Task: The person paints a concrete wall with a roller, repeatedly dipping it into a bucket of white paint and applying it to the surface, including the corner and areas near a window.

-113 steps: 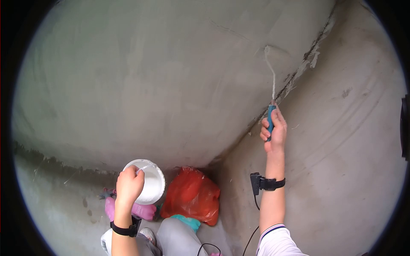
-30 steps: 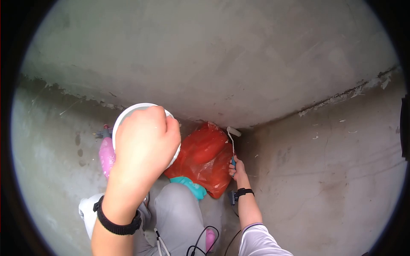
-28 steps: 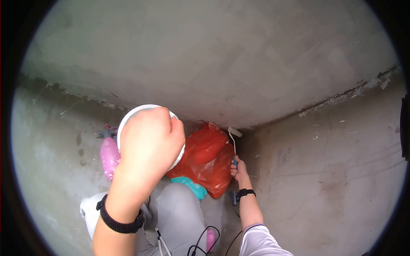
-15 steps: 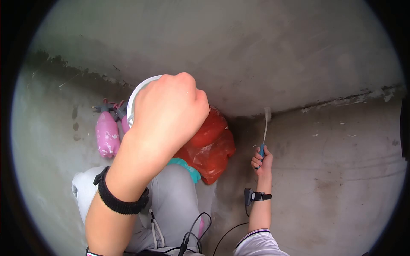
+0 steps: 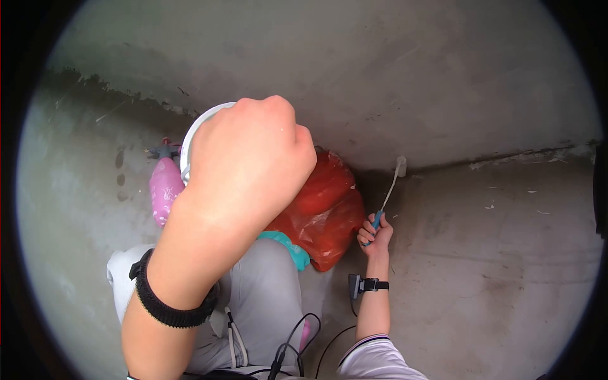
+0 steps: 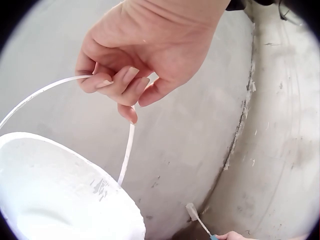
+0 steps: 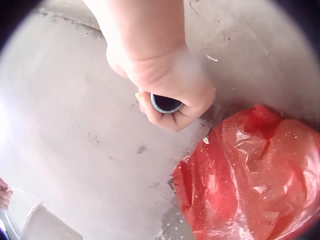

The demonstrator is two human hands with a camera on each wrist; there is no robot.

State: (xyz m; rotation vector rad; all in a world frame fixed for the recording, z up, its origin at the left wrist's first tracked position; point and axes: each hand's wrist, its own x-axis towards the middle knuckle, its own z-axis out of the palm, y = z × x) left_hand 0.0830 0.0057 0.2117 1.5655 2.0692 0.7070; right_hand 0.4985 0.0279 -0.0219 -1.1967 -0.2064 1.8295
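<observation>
My left hand [image 5: 250, 152] is raised close to the head camera and covers most of a white bucket [image 5: 197, 126]. In the left wrist view, its curled fingers hold the bucket's thin white bail handle [image 6: 127, 150], and the bucket [image 6: 75, 185] hangs below with its mouth showing. My right hand [image 5: 378, 234] grips the blue handle of a paint roller [image 5: 401, 166]. The roller's white sleeve is at the foot of the grey wall [image 5: 354, 82], by the corner seam. From the right wrist, only the handle's butt end shows inside the curled fingers of the right hand [image 7: 170, 95].
A red plastic bag [image 5: 326, 215] stands near the corner, between the two hands. Beside it is a turquoise bag [image 5: 288, 247]. Pink bottle-shaped containers [image 5: 166, 190] stand to the left. Black cables [image 5: 285, 348] hang by my knees. Flaking paint runs along the seam [image 5: 532, 157].
The roller has come down from high on the wall to its base, then shifted right of the red bag along the seam. My left hand has risen nearer the head camera with the bucket.
</observation>
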